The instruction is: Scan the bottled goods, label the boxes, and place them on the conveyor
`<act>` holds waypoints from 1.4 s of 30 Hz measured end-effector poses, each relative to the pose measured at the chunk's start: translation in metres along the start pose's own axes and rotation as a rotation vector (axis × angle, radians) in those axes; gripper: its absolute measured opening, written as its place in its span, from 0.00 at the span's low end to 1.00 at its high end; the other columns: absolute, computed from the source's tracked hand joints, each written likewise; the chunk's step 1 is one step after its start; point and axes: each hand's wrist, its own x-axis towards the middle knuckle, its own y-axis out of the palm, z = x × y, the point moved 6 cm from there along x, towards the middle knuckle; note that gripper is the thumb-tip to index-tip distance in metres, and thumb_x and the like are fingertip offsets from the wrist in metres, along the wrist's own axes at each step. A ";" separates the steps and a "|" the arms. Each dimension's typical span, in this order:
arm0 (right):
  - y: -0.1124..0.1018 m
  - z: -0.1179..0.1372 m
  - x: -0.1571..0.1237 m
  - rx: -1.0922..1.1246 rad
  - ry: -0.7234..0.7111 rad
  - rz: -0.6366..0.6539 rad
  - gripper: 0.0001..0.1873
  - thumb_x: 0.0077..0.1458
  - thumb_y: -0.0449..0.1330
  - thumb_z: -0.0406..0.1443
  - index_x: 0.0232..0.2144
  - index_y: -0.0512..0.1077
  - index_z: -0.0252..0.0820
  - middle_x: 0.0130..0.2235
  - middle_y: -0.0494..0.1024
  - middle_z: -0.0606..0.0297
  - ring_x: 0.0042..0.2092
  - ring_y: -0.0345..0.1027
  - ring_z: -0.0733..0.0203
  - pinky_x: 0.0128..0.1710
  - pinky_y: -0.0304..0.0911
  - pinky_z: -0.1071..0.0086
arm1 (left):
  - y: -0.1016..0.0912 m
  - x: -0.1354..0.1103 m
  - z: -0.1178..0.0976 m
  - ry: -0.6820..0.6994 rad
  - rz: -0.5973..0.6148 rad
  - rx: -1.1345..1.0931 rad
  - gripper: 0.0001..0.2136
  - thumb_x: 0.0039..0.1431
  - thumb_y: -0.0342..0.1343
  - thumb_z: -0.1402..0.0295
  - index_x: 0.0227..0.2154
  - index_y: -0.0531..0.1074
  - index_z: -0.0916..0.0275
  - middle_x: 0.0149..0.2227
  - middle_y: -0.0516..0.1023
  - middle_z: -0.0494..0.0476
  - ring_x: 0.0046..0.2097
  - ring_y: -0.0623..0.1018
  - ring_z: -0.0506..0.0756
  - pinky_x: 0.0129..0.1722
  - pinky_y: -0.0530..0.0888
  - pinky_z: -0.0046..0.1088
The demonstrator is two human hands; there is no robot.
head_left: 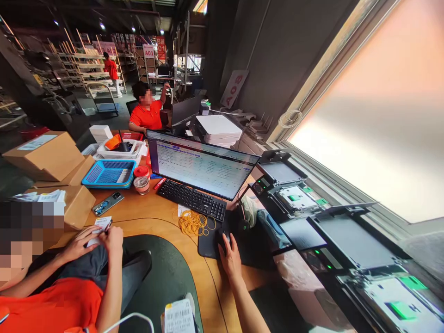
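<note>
My right hand (230,259) rests over a dark computer mouse (221,237) on a black mouse pad (205,245), its fingers lying along the mouse and partly covering it. My left hand is not in view. Ahead stands a monitor (197,164) lit with a table of rows and buttons. Below it lies a black keyboard (190,199). A tangle of yellow rubber bands (193,224) sits between the keyboard and the pad. Low in the picture, close to me, is a printed barcode label packet (179,318); what supports it is hidden.
At left, a co-worker (69,296) holds a paper slip. Cardboard boxes (48,155), a blue basket (109,174), a phone (108,203) and a lidded jar (141,185) stand on that side. Label printers (360,240) line the right. Another person (147,113) sits behind the monitor.
</note>
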 end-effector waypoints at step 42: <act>-0.014 -0.031 -0.011 -0.113 0.029 -0.097 0.26 0.65 0.55 0.46 0.59 0.73 0.42 0.64 0.68 0.45 0.61 0.69 0.40 0.57 0.72 0.43 | 0.066 0.153 -0.135 -0.197 0.263 0.697 0.22 0.65 0.43 0.78 0.40 0.86 0.64 0.47 0.79 0.73 0.59 0.66 0.70 0.56 0.59 0.51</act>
